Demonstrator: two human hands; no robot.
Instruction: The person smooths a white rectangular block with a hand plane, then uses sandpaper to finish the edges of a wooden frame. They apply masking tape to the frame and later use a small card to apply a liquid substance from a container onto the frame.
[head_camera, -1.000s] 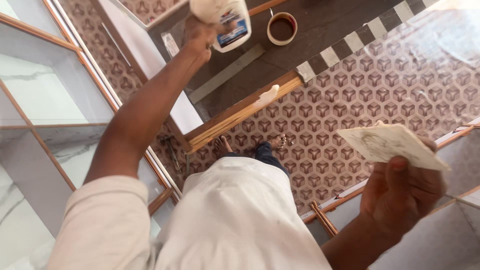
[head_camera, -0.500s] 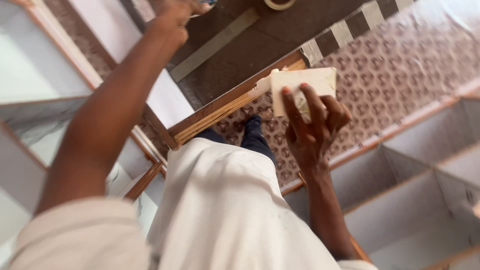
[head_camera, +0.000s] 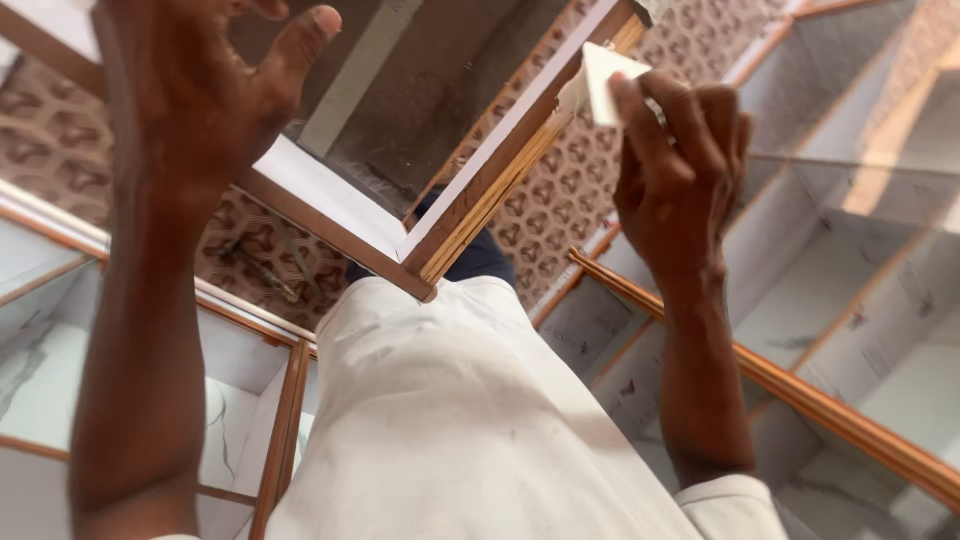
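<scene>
Single head-worn view, looking steeply down past the person's torso, close to raised forearms, floor below

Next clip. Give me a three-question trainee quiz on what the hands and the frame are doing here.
1. True or false: the right hand presses a pale card against the wooden frame.
2. The left hand is: A) gripping a bottle B) open, holding nothing C) resting on the tiles.
3. What patterned surface lies under the frame?

Key: 1 true; 2 B; 3 the patterned tile floor.
</scene>
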